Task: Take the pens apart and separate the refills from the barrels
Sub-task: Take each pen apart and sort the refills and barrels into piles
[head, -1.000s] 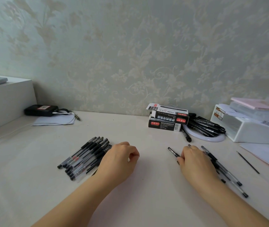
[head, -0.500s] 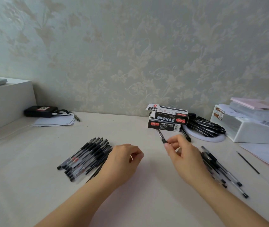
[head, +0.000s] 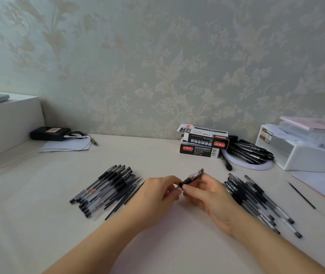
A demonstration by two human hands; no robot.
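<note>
Pen in hand: one pen [head: 192, 177] is held above the middle of the desk [head: 157, 155], between the two hands and clear of both heaps.
Long axis: it slants from its tip end, low and toward the left hand, up and away toward the back right corner, where the pen boxes [head: 203, 142] stand.
Right hand [head: 210, 194]: fingers curled round the barrel, thumb and forefinger pinching it near the dark grip section; this hand carries the pen.
Left hand [head: 157, 194]: fingers bent, fingertips meeting the tip end; it seems to pinch the tip piece, though the contact is small and partly hidden.
Nearer hand: both are on the pen; the left has the end that a twist or pull would free.
Left heap [head: 102, 190]: barrels with thin dark refills beside them, left of the left hand.
Right heap [head: 256, 200]: pens lying just right of the right hand, apparently still whole.
Judgement: next comes unscrewing along that slanted axis.
</note>
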